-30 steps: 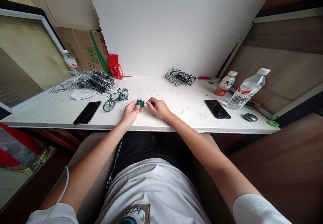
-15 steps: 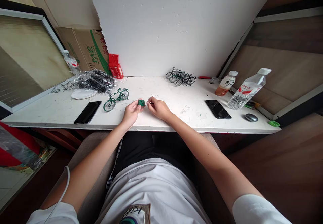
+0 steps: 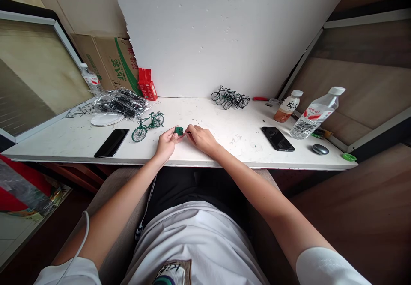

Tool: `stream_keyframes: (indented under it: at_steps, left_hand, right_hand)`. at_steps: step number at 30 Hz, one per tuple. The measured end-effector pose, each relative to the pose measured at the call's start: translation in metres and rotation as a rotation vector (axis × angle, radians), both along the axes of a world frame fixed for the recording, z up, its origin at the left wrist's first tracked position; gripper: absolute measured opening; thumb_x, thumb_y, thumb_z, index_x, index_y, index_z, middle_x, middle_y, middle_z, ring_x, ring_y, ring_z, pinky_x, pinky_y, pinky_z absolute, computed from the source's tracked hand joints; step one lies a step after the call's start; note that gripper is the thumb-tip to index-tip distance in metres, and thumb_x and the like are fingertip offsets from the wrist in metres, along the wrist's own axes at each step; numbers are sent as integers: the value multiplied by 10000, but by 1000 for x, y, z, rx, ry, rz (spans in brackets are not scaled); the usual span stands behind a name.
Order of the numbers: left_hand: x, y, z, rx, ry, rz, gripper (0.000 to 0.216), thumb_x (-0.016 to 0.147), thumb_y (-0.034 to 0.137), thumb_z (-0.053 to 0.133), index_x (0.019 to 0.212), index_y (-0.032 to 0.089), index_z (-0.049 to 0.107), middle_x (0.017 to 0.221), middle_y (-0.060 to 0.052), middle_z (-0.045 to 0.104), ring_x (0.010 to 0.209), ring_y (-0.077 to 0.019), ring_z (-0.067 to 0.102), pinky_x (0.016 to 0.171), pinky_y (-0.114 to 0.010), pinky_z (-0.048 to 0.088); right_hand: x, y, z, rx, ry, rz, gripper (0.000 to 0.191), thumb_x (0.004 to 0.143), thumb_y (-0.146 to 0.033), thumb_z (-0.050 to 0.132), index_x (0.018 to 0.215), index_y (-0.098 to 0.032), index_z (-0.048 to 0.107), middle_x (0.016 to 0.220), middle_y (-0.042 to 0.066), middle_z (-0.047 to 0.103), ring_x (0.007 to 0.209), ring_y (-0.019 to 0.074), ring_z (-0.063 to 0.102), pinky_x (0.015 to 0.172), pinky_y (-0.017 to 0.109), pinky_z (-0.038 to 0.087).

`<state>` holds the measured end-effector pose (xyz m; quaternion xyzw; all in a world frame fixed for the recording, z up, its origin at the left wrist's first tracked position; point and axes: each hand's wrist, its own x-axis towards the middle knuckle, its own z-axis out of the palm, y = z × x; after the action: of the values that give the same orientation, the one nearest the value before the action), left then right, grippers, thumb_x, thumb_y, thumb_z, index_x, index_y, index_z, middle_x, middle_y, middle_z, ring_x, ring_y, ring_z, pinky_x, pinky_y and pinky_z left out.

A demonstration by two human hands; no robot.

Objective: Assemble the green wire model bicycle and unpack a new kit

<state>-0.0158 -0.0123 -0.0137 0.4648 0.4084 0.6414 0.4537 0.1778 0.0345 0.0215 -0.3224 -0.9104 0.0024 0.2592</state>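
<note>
Between the fingers of my left hand [image 3: 167, 142] is a small green block-like part [image 3: 179, 131] with dark marks on its face. My right hand [image 3: 201, 140] is closed beside it, pinching a thin dark tool [image 3: 187, 132] whose tip points at the block's right side. The tool's kind is too small to tell, and its rear is hidden by my fingers. Left of my hands a green model bicycle [image 3: 147, 126] stands on the white table [image 3: 212, 158].
Several model bicycles [image 3: 230, 97] stand at the back. A bag of black parts [image 3: 120, 103] and a phone [image 3: 111, 143] lie left. On the right are another phone [image 3: 278, 139], a tea bottle [image 3: 288, 107], a water bottle [image 3: 316, 113] and a mouse [image 3: 320, 149].
The green block and my left fingers have shifted slightly left. My right hand has also moved slightly left and turned a little, with the thin tool still at the block.
</note>
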Motion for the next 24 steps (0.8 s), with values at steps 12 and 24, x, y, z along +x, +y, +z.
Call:
stream_keyframes:
  at_steps: [12, 24]
  left_hand:
    - [-3, 3, -5, 21, -1, -15, 668, 900, 495, 880, 1413, 119, 674, 1375, -206, 767, 1277, -369, 758, 1216, -635, 535]
    - [-5, 4, -6, 18, 29, 0, 646, 916, 460, 862, 1425, 111, 671, 1363, -208, 767, 1239, -350, 773, 1191, -623, 559]
  right_hand:
    - [1, -5, 2, -26, 7, 20, 205, 1191, -355, 455, 1267, -189, 547, 1146, 98, 755, 932, 217, 693, 700, 296, 398]
    - [-2, -7, 7, 30, -220, -41, 329, 1208, -340, 404, 1228, -168, 684, 1122, 135, 777, 1027, 229, 684, 759, 299, 405]
